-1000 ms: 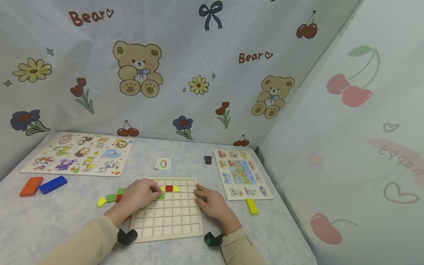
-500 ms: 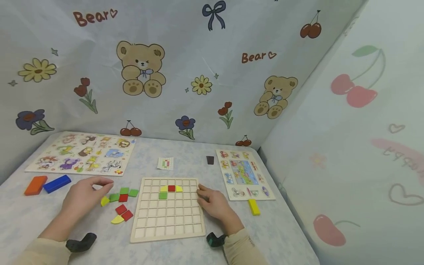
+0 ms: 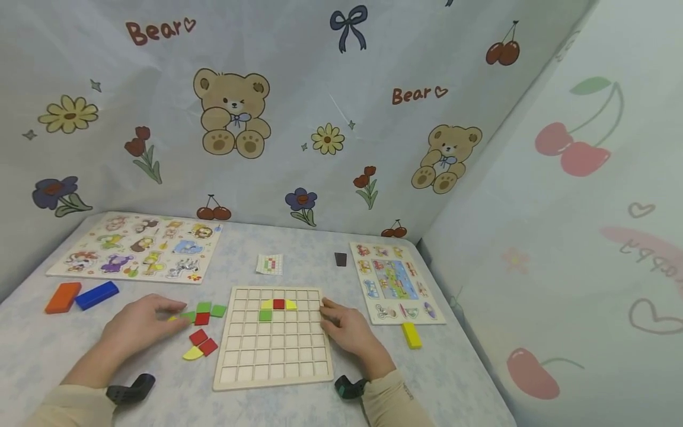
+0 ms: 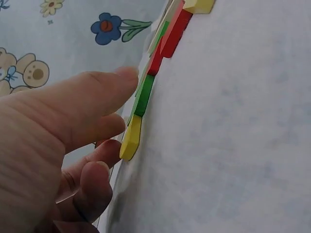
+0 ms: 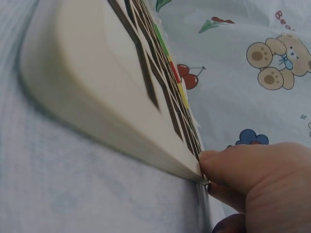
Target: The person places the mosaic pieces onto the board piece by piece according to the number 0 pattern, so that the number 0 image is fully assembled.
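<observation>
Left of the grid board [image 3: 277,341]: we see the left hand [image 3: 136,325] over the loose tiles [image 3: 202,319], thumb and fingers parted, nothing plainly gripped; the left wrist view puts its fingers right beside a yellow tile [image 4: 131,138] and near a green tile [image 4: 144,97], though we cannot tell whether they touch.
Board's right edge: the right hand [image 3: 349,332] has its fingertips against the rim; we cannot tell whether it pinches it or only steadies it.
Cells filled: we count a yellow piece [image 3: 267,305], a red square [image 3: 278,304] and another yellow piece in one row, with a green square [image 3: 265,315] just below the leftmost.
Pattern card [image 3: 269,264]: behind the board, and we take it as the guide.
Step in hand: fetching another tile, we judge, with the filling partway.
Next move: we would pinch one tile without nudging its neighbours, check the card, then lower it squarely into a cell; a curved yellow one needs turning first.
</observation>
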### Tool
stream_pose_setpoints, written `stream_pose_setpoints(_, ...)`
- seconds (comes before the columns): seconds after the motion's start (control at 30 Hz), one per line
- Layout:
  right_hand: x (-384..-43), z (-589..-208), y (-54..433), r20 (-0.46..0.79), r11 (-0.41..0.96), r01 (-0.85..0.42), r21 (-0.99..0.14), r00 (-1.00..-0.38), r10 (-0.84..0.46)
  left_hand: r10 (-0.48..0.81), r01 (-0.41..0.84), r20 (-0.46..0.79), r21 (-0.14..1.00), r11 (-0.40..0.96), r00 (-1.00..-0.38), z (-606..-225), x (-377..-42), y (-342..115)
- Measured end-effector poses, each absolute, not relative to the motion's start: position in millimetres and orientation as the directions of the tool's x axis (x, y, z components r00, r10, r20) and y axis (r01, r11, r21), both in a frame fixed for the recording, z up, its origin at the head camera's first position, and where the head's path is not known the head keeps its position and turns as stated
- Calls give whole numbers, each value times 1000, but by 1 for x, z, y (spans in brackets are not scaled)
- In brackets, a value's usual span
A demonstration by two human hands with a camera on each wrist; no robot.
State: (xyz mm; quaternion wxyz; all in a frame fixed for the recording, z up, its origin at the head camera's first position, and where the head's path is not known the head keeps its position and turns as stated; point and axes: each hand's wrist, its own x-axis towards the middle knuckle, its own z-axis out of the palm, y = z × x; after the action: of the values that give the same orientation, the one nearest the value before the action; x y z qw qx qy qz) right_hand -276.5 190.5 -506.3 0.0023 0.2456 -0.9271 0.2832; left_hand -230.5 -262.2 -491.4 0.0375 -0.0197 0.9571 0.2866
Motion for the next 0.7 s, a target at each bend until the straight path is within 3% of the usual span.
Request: stream_pose_setpoints(0.7, -277, -507, 190, 167, 715, -471, -516, -874, -456, 8, -9, -29, 554, 833, -1000, -495, -231, -258)
